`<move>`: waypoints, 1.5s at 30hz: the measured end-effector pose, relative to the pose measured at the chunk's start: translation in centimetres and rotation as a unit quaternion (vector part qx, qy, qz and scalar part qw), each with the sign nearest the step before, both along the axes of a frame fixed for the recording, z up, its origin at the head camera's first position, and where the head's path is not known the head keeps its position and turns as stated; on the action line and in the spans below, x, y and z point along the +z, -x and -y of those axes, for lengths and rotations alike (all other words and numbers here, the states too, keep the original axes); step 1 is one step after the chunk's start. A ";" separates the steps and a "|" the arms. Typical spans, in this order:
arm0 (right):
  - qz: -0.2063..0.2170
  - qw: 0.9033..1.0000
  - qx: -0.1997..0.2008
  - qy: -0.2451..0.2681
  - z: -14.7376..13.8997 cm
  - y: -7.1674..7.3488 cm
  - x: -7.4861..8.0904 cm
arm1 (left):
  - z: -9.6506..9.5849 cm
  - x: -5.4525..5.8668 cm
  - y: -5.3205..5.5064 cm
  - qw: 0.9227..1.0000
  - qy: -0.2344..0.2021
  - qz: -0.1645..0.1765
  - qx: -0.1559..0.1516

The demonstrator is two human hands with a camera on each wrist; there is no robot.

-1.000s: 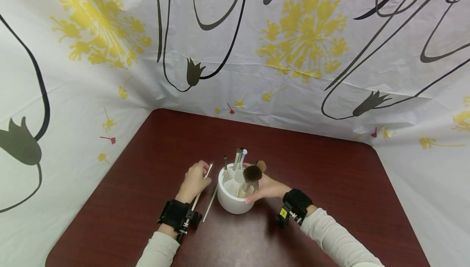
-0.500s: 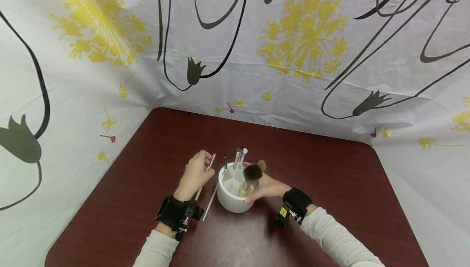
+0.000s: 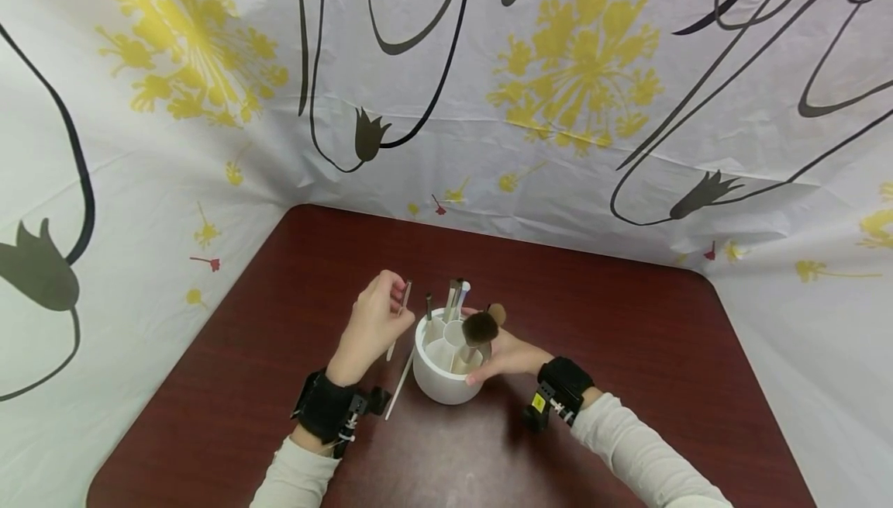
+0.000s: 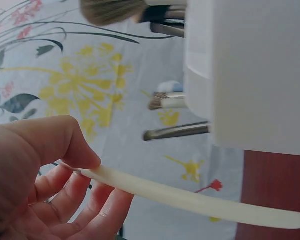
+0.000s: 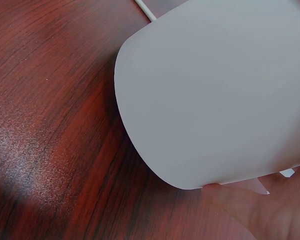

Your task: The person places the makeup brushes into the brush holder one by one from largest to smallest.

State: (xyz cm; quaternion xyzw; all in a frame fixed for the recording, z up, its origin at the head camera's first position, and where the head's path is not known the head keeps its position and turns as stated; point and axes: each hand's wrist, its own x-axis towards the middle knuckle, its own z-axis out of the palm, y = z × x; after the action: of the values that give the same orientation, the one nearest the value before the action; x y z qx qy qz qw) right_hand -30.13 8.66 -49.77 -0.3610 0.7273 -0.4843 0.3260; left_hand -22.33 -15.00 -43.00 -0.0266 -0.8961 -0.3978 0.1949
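Note:
My left hand (image 3: pixel 371 327) pinches a thin makeup brush (image 4: pixel 190 196) between thumb and fingers, just left of the brush holder (image 3: pixel 446 389). In the left wrist view its cream handle points away from the fingers, and its tip end is hidden in the hand. My right hand (image 3: pixel 515 356) grips the white round holder from the right, thumb at the front and fingers round the back. Several brushes stand in its compartments, among them a large fluffy dark brush (image 3: pixel 480 329) and a slim dark-tipped brush (image 4: pixel 175 131).
A second thin brush (image 3: pixel 398 390) lies on the dark red wooden table (image 3: pixel 593 298), against the holder's left side. A white patterned cloth (image 3: pixel 446 143) hangs behind the table and down both sides.
My left hand has moved up and slightly right, lifting the thin brush and turning it more upright beside the holder. The right hand and holder have stayed in place.

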 end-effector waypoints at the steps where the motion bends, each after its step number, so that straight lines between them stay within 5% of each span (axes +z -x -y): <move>1: 0.001 1.000 -0.001 0.001 0.0 0.0 0.0 | -0.1 0.2 -0.1 1.000 0.002 -0.004 0.000; 18: 0.003 1.000 -0.009 0.000 0.0 -0.4 0.7 | -1.3 3.5 -1.1 0.998 -0.025 -0.057 -0.002; 25: 0.000 1.000 -0.007 -0.001 0.2 -1.1 2.3 | -1.9 3.6 -1.0 0.996 -0.047 -0.074 -0.012; 45: 0.001 1.000 -0.008 -0.002 0.2 -1.2 2.5 | -2.5 2.5 -0.3 0.995 -0.071 -0.072 -0.021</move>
State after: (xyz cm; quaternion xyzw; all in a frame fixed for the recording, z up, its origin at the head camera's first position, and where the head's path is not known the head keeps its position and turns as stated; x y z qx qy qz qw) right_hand -28.92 8.41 -47.28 -0.3541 0.7309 -0.4855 0.3236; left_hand -22.02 -12.52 -40.53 -0.0603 -0.8485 -0.4618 0.2514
